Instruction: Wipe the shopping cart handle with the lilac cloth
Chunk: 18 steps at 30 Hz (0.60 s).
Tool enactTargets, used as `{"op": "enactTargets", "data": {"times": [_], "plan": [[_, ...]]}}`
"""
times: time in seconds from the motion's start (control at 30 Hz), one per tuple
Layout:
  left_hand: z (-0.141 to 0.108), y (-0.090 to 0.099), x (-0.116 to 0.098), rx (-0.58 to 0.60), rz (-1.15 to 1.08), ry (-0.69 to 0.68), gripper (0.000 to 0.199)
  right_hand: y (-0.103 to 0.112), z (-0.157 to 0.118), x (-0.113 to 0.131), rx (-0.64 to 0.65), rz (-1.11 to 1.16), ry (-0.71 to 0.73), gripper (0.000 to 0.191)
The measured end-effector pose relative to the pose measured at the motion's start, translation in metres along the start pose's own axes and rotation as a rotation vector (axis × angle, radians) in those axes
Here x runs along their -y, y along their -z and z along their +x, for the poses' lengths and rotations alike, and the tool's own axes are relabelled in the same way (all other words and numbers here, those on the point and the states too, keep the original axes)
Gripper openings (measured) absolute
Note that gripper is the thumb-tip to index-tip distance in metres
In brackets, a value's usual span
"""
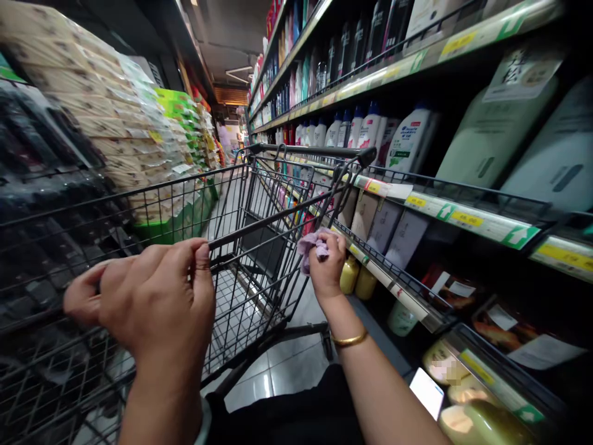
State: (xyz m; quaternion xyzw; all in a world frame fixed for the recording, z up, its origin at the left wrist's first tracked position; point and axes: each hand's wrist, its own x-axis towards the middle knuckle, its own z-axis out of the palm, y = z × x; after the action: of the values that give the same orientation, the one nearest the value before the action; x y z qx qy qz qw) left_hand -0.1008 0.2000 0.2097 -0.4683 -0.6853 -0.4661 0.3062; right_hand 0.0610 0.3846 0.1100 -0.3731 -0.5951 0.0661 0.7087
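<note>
My left hand point(155, 293) is closed around the near top rail of a black wire shopping cart point(319, 151), its thumb lying along the rail. The cart stands sideways in front of me, and its wire floor shows through the mesh. My right hand point(330, 272) is closed on a crumpled light-purple cloth point(306, 248), which bulges out between the fingers. That hand is beside the cart's right end, close to the shelf edge, and a gold bangle point(350, 339) circles its wrist.
Shelves of shampoo bottles point(410, 139) with a price rail point(467, 218) line the right side. Packaged goods point(115, 117) are stacked high on the left beyond the cart. A lit phone-like screen point(427, 394) shows at lower right. The tiled aisle floor point(296, 368) runs underneath, and a person point(225, 137) is far off.
</note>
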Motion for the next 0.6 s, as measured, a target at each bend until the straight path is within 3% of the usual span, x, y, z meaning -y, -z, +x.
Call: {"op": "enactTargets", "data": {"times": [0.2, 0.4, 0.6], "plan": [[0.005, -0.003, -0.01, 0.055, 0.215, -0.091, 0.03, -0.016, -0.008, 0.005, 0.008, 0.111, -0.194, 0.011], [0.001, -0.001, -0.008, 0.039, 0.273, -0.121, 0.021, -0.007, 0.017, 0.038, 0.042, 0.229, 0.008, 0.011], [-0.005, 0.003, -0.014, 0.012, 0.274, -0.059, 0.018, -0.011, 0.006, 0.026, -0.023, 0.049, 0.12, 0.011]]}}
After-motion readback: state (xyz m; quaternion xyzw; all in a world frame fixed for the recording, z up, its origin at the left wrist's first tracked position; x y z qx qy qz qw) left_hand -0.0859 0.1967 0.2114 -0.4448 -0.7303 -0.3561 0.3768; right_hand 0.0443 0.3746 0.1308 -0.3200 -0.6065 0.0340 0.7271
